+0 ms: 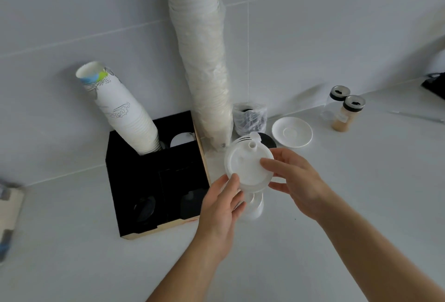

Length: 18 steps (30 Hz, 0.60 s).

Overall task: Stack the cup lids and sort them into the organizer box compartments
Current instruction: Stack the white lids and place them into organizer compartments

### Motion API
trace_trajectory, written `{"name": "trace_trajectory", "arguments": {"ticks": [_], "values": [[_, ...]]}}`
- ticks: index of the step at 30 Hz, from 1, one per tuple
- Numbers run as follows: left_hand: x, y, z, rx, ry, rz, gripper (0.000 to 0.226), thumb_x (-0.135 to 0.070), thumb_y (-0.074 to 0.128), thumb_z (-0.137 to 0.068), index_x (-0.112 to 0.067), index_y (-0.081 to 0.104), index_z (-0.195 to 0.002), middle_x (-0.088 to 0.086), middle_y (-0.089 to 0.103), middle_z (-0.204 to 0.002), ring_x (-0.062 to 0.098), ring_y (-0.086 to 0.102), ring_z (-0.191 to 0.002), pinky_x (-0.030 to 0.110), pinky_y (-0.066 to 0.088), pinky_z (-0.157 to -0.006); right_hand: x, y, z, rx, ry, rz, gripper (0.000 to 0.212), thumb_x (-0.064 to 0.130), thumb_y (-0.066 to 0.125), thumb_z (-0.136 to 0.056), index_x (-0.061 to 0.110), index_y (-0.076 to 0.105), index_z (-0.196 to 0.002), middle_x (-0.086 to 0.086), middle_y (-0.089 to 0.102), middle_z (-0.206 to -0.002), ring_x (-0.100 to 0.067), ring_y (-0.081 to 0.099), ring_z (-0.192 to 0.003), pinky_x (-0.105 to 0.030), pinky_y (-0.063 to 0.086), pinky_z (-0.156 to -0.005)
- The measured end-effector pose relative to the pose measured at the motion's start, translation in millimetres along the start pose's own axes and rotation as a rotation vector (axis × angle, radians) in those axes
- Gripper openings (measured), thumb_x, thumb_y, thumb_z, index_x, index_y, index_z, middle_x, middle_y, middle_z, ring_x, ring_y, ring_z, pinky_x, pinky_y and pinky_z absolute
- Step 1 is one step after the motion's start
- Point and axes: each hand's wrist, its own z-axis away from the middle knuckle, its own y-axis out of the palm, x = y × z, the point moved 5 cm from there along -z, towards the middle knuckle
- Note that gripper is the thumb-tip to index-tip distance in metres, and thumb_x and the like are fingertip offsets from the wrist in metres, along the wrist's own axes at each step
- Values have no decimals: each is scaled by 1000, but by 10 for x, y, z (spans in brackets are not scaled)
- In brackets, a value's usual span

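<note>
A stack of white cup lids (248, 164) is held above the counter, just right of the black organizer box (134, 181). My left hand (221, 207) grips the stack from below-left, thumb on its rim. My right hand (293, 179) holds its right edge with fingers on top. More white lids (255, 207) lie on the counter under the stack, partly hidden. Black lids (267, 140) sit behind it. Dark lids lie in the box's two front compartments (144, 207). A white lid (180, 140) shows in the back right compartment.
A leaning stack of paper cups (125, 111) stands in the box's back left compartment. A tall wrapped cup column (204, 61) rises beside the box. A bagged dark bundle (250, 118), a white saucer (292, 132) and two spice jars (344, 111) stand at the back right.
</note>
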Motion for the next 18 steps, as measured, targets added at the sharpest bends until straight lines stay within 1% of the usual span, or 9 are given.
{"name": "trace_trajectory", "arguments": {"ticks": [1,3,5,7,9,11,13,15,18], "values": [[-45,-49,-1,-16,8,4,58,-49,69,-66,-24,65,-118,-2,73,-115,14,68,-108,37,49,-99,31,82,-34,25,-7,9,41,33,77,-75,19,69,-113,-6,73,-115,-17,72,-101,-31,54,-81],[-122,-135,-8,-42,15,14,54,-48,70,-69,-23,67,-117,-1,73,-115,16,68,-108,39,49,-101,73,217,-87,55,-18,29,36,32,75,-81,19,69,-114,-5,75,-113,-18,71,-101,-32,56,-84],[-209,-238,-24,-82,23,28,39,-42,68,-80,-23,68,-114,0,74,-112,19,68,-107,42,48,-101,99,342,-140,76,-28,67,37,37,74,-80,22,70,-113,-2,76,-111,-19,71,-104,-37,55,-90],[-286,-347,-54,-123,18,37,29,-38,65,-86,-25,69,-111,1,74,-111,22,69,-105,45,50,-99,116,460,-192,103,-33,107,34,39,73,-82,25,71,-113,1,77,-110,-18,71,-105,-37,54,-92],[-357,-459,-92,-159,2,58,29,-41,68,-84,-28,69,-110,2,71,-116,26,68,-106,49,54,-93,136,583,-256,131,-26,146,33,40,72,-85,28,70,-116,5,76,-112,-14,70,-107,-33,52,-88],[-431,-554,-136,-177,-5,92,29,-41,69,-83,-28,69,-109,4,69,-118,28,67,-106,52,55,-89,169,698,-333,148,-8,172,34,42,70,-85,30,68,-117,7,73,-115,-13,66,-109,-33,51,-86],[-508,-620,-162,-190,7,102,26,-39,68,-84,-27,69,-107,5,69,-116,28,68,-104,51,56,-89,199,791,-422,153,14,186,36,46,70,-85,31,65,-117,7,70,-117,-14,64,-110,-37,52,-88],[-584,-692,-195,-200,24,93,25,-38,68,-85,-26,69,-107,5,70,-116,27,68,-104,49,56,-90,237,899,-528,174,26,188,37,46,69,-85,30,64,-117,5,70,-118,-17,65,-109,-39,53,-89],[-705,-810,-279,-217,39,81,32,-39,68,-85,-26,67,-113,4,68,-119,27,66,-107,47,56,-90,278,1067,-679,208,34,160,37,40,70,-87,23,65,-119,0,72,-117,-19,70,-104,-33,55,-85]]}}
